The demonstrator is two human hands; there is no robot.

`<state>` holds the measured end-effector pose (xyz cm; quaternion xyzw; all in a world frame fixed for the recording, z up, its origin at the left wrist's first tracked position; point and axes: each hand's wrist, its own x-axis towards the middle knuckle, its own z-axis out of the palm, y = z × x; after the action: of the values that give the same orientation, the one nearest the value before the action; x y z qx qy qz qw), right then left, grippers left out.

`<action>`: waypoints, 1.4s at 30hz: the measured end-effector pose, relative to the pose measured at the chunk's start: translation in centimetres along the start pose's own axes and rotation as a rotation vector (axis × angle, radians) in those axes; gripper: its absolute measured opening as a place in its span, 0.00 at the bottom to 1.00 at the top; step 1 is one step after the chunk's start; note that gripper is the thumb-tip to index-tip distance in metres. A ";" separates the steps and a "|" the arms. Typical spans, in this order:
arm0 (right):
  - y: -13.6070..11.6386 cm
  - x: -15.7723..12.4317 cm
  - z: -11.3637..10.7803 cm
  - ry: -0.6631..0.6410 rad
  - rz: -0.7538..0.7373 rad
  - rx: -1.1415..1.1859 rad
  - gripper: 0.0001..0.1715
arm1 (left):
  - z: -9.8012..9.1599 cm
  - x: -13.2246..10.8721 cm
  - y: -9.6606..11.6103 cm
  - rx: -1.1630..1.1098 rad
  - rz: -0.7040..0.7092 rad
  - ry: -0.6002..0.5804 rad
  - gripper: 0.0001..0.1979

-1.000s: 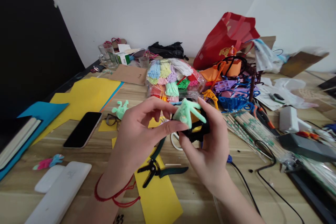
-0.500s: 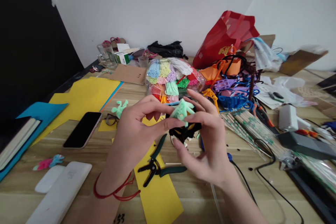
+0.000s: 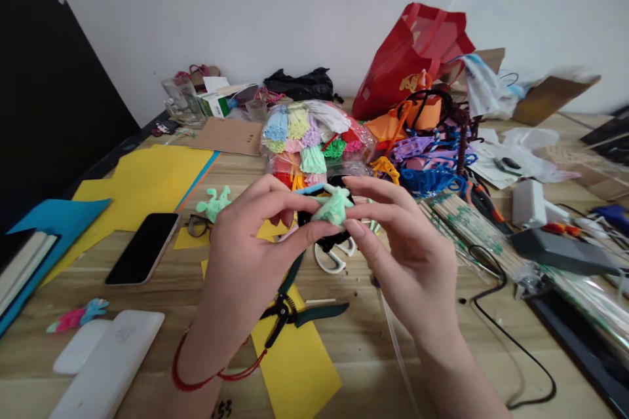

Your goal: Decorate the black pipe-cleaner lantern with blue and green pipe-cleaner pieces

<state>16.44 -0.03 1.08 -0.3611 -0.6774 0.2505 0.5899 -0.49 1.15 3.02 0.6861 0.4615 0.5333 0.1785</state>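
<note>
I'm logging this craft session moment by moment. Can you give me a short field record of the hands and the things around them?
Left hand: pinches mint-green fuzzy pipe-cleaner figure between thumb and forefinger
Right hand: fingertips on the same figure, opposite side
Below hands: green-handled pliers partly on yellow paper strip
Left of hands: black smartphone, second mint-green figure
Behind: clear bag of coloured pipe-cleaner pieces
Surface: wooden table
</note>
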 end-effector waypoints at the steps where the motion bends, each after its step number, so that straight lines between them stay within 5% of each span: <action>1: 0.0 0.0 -0.1 -0.012 0.013 0.016 0.11 | 0.0 0.0 0.0 0.013 0.008 -0.007 0.06; 18: 0.1 0.4 0.0 0.022 0.031 0.041 0.10 | -0.7 -0.4 0.6 0.042 0.066 -0.130 0.06; 42: 0.1 0.4 -0.3 0.012 0.076 0.027 0.05 | 1.1 -0.9 0.8 0.061 0.088 -0.038 0.04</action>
<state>16.73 0.36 1.31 -0.3802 -0.6562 0.2797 0.5887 0.86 0.27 2.71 0.7209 0.4432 0.5133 0.1427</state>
